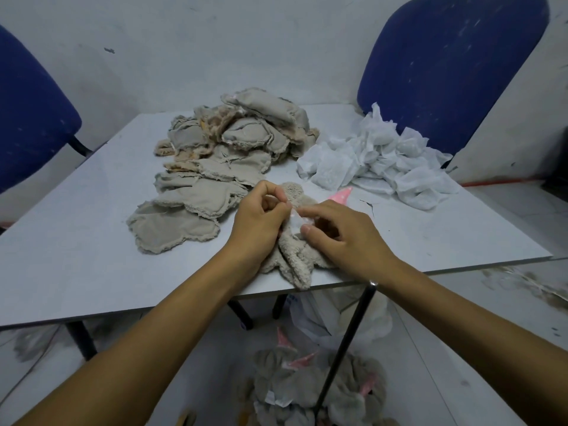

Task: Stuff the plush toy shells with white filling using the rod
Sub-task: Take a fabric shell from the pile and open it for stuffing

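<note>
Plush toy shell lies at the near table edge, centre frame, both hands together on it. Left hand pinches the fuzzy fabric; right hand pinches a white wad of filling at the opening. Black rod leans under the right wrist. Flat shells pile up behind, white filling packets at right on the table.

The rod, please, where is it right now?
The rod leans against the table's near edge, below the right hand, slanting down toward the plush toys on the floor.
</note>
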Demonstrator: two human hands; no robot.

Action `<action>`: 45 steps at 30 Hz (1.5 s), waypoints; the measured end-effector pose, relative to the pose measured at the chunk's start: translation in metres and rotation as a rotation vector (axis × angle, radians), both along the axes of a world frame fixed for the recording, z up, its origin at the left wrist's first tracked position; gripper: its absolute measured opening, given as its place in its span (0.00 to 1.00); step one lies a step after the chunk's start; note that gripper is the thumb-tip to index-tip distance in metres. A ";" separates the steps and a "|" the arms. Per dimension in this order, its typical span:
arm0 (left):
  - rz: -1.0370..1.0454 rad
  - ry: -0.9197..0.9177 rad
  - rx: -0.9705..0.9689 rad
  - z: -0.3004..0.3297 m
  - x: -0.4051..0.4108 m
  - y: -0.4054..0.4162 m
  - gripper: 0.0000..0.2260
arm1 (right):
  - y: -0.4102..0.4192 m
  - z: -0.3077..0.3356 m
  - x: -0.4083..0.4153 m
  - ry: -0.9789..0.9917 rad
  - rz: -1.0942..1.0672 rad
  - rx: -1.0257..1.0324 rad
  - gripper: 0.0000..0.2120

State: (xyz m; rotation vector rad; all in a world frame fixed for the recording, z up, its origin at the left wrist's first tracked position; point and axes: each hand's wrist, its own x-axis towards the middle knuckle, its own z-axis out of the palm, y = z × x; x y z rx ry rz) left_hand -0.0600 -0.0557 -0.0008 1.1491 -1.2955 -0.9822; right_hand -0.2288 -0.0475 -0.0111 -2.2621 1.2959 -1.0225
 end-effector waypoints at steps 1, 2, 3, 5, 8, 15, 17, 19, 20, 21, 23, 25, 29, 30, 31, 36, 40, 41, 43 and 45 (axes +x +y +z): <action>-0.002 -0.007 -0.004 0.000 0.001 0.000 0.11 | 0.001 0.000 -0.001 0.000 -0.001 0.018 0.13; -0.002 -0.017 -0.010 0.000 0.001 -0.001 0.11 | 0.001 0.001 -0.001 -0.008 0.006 0.040 0.13; -0.004 -0.032 -0.014 0.001 0.002 -0.001 0.12 | 0.001 0.002 -0.001 -0.025 0.017 0.068 0.12; -0.013 -0.061 -0.019 0.002 0.004 0.000 0.11 | 0.001 0.002 0.001 -0.010 0.034 0.071 0.11; -0.039 -0.128 -0.040 0.004 0.007 0.002 0.10 | 0.002 0.000 0.007 0.138 0.028 -0.079 0.13; -0.062 -0.189 -0.038 0.005 0.001 0.004 0.09 | 0.005 0.001 -0.002 -0.194 -0.070 -0.032 0.07; -0.035 -0.173 -0.028 0.003 0.002 0.002 0.09 | 0.006 0.002 0.000 -0.083 -0.045 -0.066 0.10; 0.008 -0.173 -0.031 0.003 0.006 0.001 0.10 | 0.007 0.001 0.004 0.067 0.007 -0.087 0.22; 0.026 -0.200 -0.046 0.002 0.007 0.001 0.11 | 0.006 0.001 0.005 0.109 0.022 -0.071 0.29; 0.042 -0.245 -0.070 0.001 0.008 0.001 0.12 | 0.006 0.002 0.005 0.110 0.027 -0.038 0.34; 0.080 -0.356 -0.134 -0.001 0.008 0.006 0.12 | 0.005 0.001 0.004 0.052 0.048 0.044 0.37; 0.110 -0.409 -0.193 -0.002 0.009 0.010 0.12 | 0.005 0.000 0.008 0.117 0.091 0.039 0.34; 0.113 -0.510 -0.277 0.002 0.012 0.012 0.09 | 0.001 -0.006 0.012 0.282 0.105 -0.032 0.35; 0.096 -0.532 -0.284 0.002 0.011 0.011 0.07 | -0.001 -0.005 0.011 0.246 0.089 -0.016 0.33; 0.083 -0.536 -0.280 0.003 0.011 0.011 0.07 | -0.002 -0.003 0.010 0.179 0.076 0.013 0.31; 0.077 -0.410 -0.199 0.006 0.012 0.005 0.11 | -0.002 -0.004 0.004 0.005 0.017 -0.054 0.29; 0.086 -0.404 -0.183 0.007 0.006 0.005 0.11 | -0.001 -0.002 0.002 0.004 0.085 -0.028 0.29; 0.096 -0.400 -0.178 0.008 0.006 0.005 0.11 | 0.000 -0.002 0.001 -0.024 0.119 0.006 0.31; 0.105 -0.388 -0.168 0.009 0.006 0.003 0.11 | 0.000 -0.001 -0.001 -0.062 0.146 0.105 0.32; 0.079 -0.374 -0.164 0.009 0.006 0.004 0.12 | 0.000 -0.001 0.002 0.044 0.144 0.098 0.31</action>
